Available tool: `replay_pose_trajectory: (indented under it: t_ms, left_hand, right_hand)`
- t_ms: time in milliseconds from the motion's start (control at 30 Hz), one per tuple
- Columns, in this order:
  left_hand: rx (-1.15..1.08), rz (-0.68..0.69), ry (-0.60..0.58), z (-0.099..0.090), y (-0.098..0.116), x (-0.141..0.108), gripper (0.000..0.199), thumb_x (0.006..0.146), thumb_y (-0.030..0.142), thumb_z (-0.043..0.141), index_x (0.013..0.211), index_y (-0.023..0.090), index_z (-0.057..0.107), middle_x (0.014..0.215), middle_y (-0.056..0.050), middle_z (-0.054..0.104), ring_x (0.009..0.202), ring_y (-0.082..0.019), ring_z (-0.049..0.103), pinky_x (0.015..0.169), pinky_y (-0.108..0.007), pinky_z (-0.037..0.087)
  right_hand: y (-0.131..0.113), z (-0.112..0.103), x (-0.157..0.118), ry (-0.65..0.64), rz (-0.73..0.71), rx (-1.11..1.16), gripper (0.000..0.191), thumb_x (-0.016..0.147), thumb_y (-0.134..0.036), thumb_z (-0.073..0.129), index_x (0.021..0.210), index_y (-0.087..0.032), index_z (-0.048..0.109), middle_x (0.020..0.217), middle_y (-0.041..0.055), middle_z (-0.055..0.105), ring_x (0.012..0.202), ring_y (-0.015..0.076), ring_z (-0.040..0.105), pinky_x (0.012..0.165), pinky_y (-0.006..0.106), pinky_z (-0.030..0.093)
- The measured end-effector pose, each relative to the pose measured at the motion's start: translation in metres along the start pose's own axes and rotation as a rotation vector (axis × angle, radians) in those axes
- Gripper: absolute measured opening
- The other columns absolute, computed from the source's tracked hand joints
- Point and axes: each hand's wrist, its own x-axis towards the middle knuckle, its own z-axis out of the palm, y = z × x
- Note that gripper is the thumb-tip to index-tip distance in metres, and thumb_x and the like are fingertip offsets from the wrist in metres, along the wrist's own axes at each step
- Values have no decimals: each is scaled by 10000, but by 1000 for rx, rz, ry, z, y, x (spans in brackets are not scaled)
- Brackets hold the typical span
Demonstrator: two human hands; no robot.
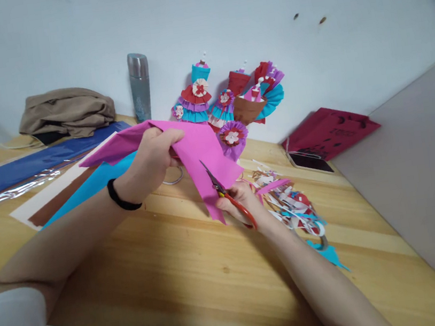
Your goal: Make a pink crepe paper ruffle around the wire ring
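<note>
A large sheet of pink paper (202, 143) hangs folded over my left hand (157, 152), which pinches it near its upper middle. My right hand (243, 202) is closed around the orange handles of a pair of scissors (228, 196). The dark blades point up and to the left, lying against the pink sheet with a cut strip hanging down beside them. Part of the right hand's fingers is hidden behind the scissors and the paper. Under my left forearm lie sheets of blue paper (94, 188), brown paper (58, 199) and white paper (22, 212).
Paper dress figures (203, 100) stand at the back by the wall, with a grey flask (140, 87) to their left. On the right are a heap of paper scraps (287, 201), a phone (310, 162) and a red bag (334, 130). Brown cloth (68, 111) lies back left.
</note>
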Motion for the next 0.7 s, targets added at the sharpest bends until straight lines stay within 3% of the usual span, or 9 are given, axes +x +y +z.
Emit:
replay_pose_trajectory:
  t_ms: [133,233,300,400,467,700]
  left_hand:
    - [-66,-113,-39,-1,8,2,272,912,314,489,767,141,641,617,-53,634,533,-162,571,537,-278,480]
    - [-73,-221,48,-1,8,5,356,971,345,444,720,150,603,579,-36,603,487,-133,513,502,-251,409]
    - [-51,-225,113,0,5,7,319,963,248,453,685,148,574,569,-23,589,483,-118,499,501,-238,383]
    - [8,-132,161,1,1,7,266,910,120,467,656,145,542,535,7,539,477,-100,465,519,-224,368]
    - [38,-41,143,1,0,6,241,888,121,501,650,148,529,526,17,513,489,-97,440,526,-222,357]
    - [97,176,46,-2,-3,2,244,825,188,598,602,172,500,513,27,446,551,-118,449,540,-238,360]
  right_hand:
    - [-2,-2,0,7,-7,-36,592,730,-719,635,540,-219,382,535,-54,266,496,87,254,485,255,203]
    - [0,-3,0,2,-12,-34,577,740,-692,656,551,-215,393,546,-51,272,514,92,259,493,259,201]
    - [1,-4,0,-11,-14,-17,550,749,-668,667,569,-210,422,555,-46,299,524,98,280,501,259,216]
    - [-1,-4,-1,-40,-16,10,537,753,-647,672,571,-211,417,557,-46,304,525,98,286,505,258,220]
    - [-5,-4,-2,-69,-12,39,524,778,-647,644,586,-209,432,564,-43,315,511,95,290,493,254,222]
    - [-12,-7,-6,-207,-37,234,559,843,-708,567,913,-159,641,638,-22,437,518,114,397,479,254,317]
